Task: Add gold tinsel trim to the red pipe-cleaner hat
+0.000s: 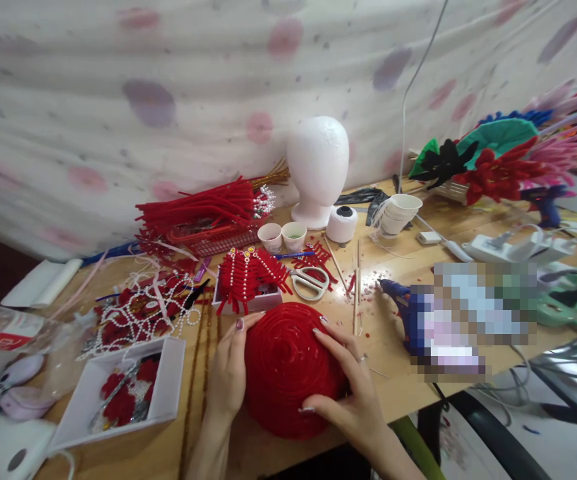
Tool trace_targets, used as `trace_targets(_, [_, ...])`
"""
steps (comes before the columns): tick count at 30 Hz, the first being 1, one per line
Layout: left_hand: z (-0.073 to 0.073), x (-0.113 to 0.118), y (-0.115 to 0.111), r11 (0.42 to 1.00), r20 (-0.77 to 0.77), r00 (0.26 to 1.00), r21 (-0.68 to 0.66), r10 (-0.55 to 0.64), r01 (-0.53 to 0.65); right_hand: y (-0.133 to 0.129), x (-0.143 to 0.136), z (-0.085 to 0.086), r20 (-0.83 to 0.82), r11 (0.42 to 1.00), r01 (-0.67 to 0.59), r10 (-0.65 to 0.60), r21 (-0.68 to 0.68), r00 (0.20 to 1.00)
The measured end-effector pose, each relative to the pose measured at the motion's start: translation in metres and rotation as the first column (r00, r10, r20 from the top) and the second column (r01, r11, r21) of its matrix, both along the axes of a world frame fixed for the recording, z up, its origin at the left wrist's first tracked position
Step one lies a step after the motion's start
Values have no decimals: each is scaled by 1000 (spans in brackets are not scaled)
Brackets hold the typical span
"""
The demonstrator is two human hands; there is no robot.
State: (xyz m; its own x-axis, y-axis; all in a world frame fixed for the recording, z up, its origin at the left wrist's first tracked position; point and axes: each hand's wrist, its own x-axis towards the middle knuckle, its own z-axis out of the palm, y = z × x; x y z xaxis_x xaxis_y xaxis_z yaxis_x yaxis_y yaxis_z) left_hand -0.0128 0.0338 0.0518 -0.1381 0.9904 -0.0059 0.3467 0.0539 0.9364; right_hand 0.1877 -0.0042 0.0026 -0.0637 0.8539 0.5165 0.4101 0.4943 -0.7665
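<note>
Dome (288,373), red and ridged in coils, is held between both hands at the near edge of the table (328,427); its underside is hidden, so whether it rests on the wood cannot be told. By the left hand (227,367) its left side is cupped in a loose curve; the thumb tip is seen at the upper left, while the other fingers are mostly concealed. By the right hand (353,390) the opposite side is spanned, thumb and fingers spread well apart on the coils; the outer fingers are partly covered. Just behind the dome, a small box (248,303) is largely masked by red fringe (243,277) trimmed with white beads. Beside it lie scissors (311,283), the handles plain, the blades hard to make out. To the right, the rear of a blue glue gun (401,307) is lost under a pixelated patch (458,333). At left, red flowers (121,400) are contained in a white box (176,380); a clear bag (8,327) is cut off by the frame edge. A foam head (318,167) is stood behind, near a spool (341,227).
</note>
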Motion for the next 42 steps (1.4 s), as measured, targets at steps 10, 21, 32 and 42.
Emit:
trace_targets(10, [10,10,-31,925,-442,896,321,-45,205,3,12,37,-40,950,-237,234,-204,971])
trace_targets(21, [1,10,-33,887,-536,844,381,-18,261,12,6,44,-379,953,-186,84,-241,921])
trace_targets(32, [0,11,-37,874,-542,840,392,-31,286,22,-3,65,32,967,-172,181,-188,983])
trace_targets(42, [-14,5,-35,859,-607,794,399,-15,321,31,-8,68,-89,955,-242,230,-173,969])
